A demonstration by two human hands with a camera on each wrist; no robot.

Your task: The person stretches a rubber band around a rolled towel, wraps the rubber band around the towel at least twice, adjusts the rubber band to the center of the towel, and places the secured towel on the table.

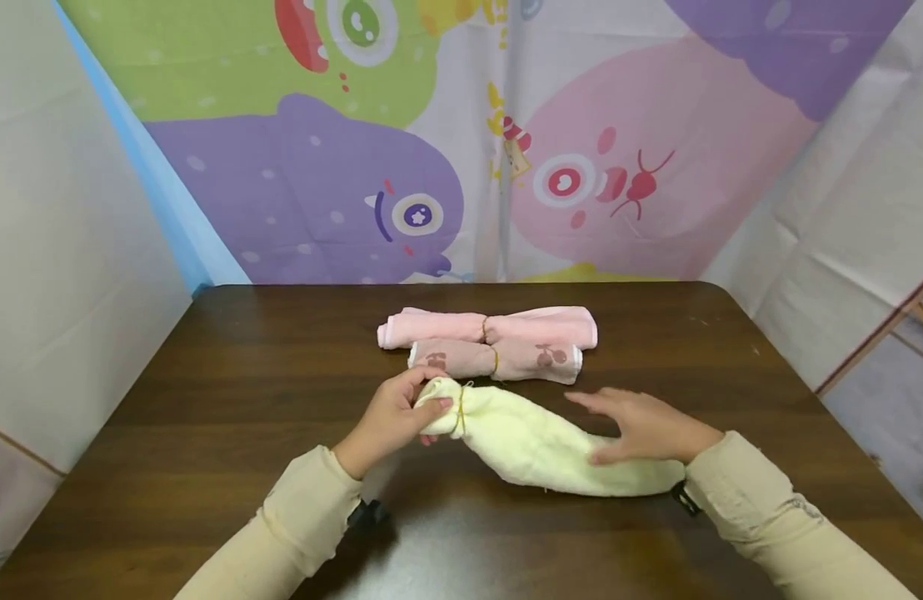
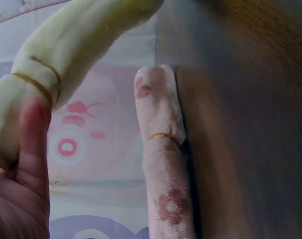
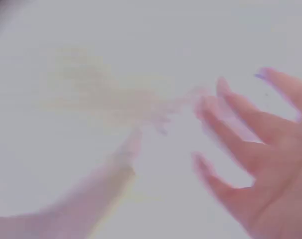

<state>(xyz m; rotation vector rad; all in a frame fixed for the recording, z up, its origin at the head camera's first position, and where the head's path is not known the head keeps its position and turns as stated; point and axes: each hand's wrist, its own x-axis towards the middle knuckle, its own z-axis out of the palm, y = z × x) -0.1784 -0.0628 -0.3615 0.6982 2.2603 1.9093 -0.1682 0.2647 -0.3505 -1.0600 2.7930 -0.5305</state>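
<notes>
A pale yellow rolled towel [image 1: 536, 442] slants across the head view, bound by a thin elastic band [image 1: 462, 410] close to its left end. My left hand [image 1: 390, 412] grips that end, thumb in front, just beside the band. Over the towel's right part is my right hand [image 1: 645, 425], fingers extended; whether it touches the cloth I cannot tell. In the left wrist view the yellow towel [image 2: 86, 40] rises from the gripping thumb. The right wrist view is washed out and blurred, with the right hand [image 3: 270, 154] showing spread fingers.
Behind the yellow towel lie two more banded rolls on the dark wooden table [image 1: 266, 400]: a dusty-pink towel with darker prints [image 1: 465, 358] and, farther back, a longer light pink towel [image 1: 439, 327]. A cartoon-printed cloth [image 1: 296, 183] hangs along the table's back edge.
</notes>
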